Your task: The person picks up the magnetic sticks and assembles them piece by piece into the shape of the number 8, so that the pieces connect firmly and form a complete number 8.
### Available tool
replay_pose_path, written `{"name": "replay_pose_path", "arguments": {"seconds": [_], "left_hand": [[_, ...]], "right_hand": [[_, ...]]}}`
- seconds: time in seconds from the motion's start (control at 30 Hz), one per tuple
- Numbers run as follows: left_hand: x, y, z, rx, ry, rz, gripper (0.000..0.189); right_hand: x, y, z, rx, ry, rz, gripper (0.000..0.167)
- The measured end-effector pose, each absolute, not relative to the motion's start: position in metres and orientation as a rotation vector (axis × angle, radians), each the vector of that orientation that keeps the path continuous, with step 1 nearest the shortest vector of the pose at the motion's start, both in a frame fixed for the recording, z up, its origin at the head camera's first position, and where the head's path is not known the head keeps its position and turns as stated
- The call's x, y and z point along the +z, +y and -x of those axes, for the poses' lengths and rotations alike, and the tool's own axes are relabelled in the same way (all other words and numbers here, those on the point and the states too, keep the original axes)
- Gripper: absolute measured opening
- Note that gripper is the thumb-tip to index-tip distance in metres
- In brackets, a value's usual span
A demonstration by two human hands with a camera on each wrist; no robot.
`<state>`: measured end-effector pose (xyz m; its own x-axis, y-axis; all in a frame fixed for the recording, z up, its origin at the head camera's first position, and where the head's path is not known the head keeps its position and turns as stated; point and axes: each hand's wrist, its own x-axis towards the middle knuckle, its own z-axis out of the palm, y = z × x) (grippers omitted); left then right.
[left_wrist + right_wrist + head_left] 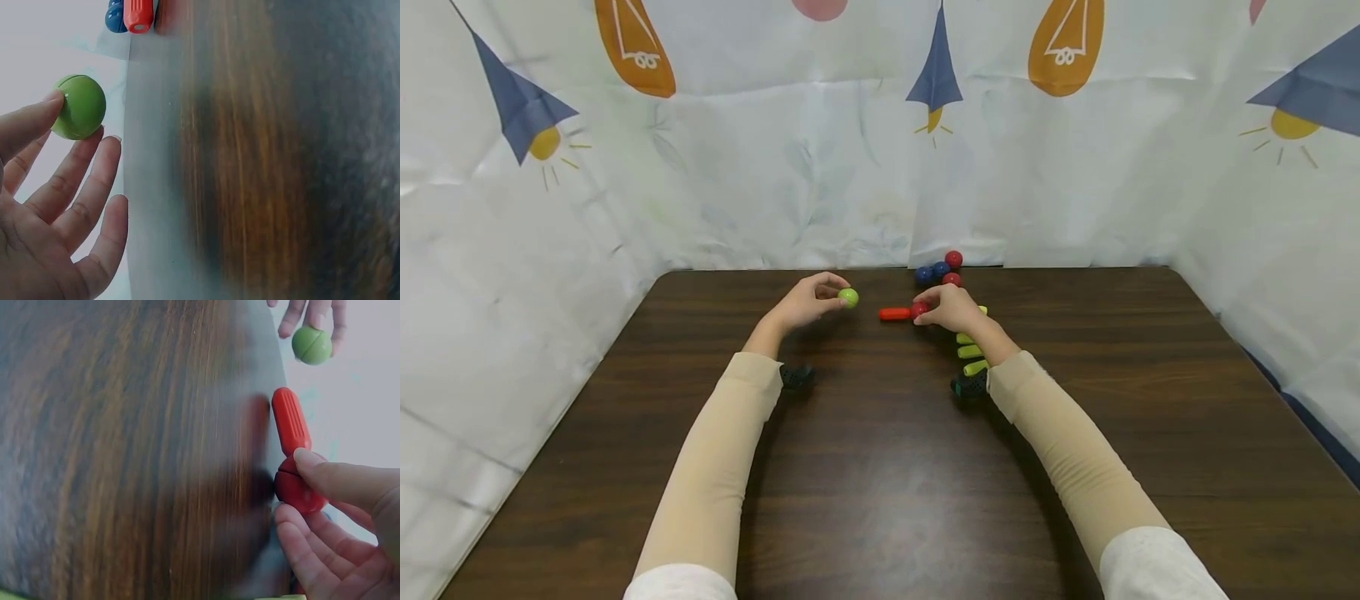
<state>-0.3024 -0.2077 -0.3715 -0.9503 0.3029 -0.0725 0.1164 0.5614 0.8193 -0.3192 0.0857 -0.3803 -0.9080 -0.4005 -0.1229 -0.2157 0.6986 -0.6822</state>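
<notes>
My left hand (808, 302) pinches a green ball (848, 297) between thumb and fingertips, held up off the tabletop. In the left wrist view a seam line runs over the ball (80, 107). My right hand (953, 310) pinches a red ball (919, 311) with thumb and fingers. A ribbed red rod (894, 314) touches that ball's left side and points toward the green ball. In the right wrist view the rod (291, 420) meets the red ball (301, 486) end-on, with a gap between the rod's free end and the green ball (312, 345).
Behind my right hand lie blue balls (924, 275) and more red balls (953, 259) at the far table edge. Several yellow-green rods (970, 352) lie beside and partly under my right wrist. The brown table (880, 500) meets a printed cloth backdrop (850, 183).
</notes>
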Motion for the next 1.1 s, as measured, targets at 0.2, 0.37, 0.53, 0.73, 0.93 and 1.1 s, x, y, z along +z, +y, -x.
{"name": "replay_pose_path", "arguments": {"seconds": [0.2,0.37,0.53,0.73,0.93,1.1], "left_hand": [[-0.376,-0.205,0.300,1.411,2.548,-0.291,0.037],[-0.378,-0.201,0.298,1.451,2.520,-0.243,0.040],[-0.379,-0.200,0.297,1.441,2.520,-0.238,0.043],[-0.379,-0.197,0.298,1.428,2.526,-0.252,0.040],[-0.383,-0.196,0.300,1.415,2.524,-0.232,0.040],[-0.381,-0.193,0.300,1.404,2.536,-0.234,0.038]], "right_hand": [[-0.381,0.083,0.318,-1.136,2.595,0.425,0.041],[-0.382,0.082,0.316,-1.273,2.528,0.321,0.037],[-0.385,0.081,0.316,-1.391,2.444,0.280,0.038],[-0.386,0.079,0.317,-1.389,2.450,0.315,0.038],[-0.389,0.077,0.318,-1.390,2.447,0.318,0.038],[-0.390,0.076,0.320,-1.390,2.465,0.337,0.038]]}}
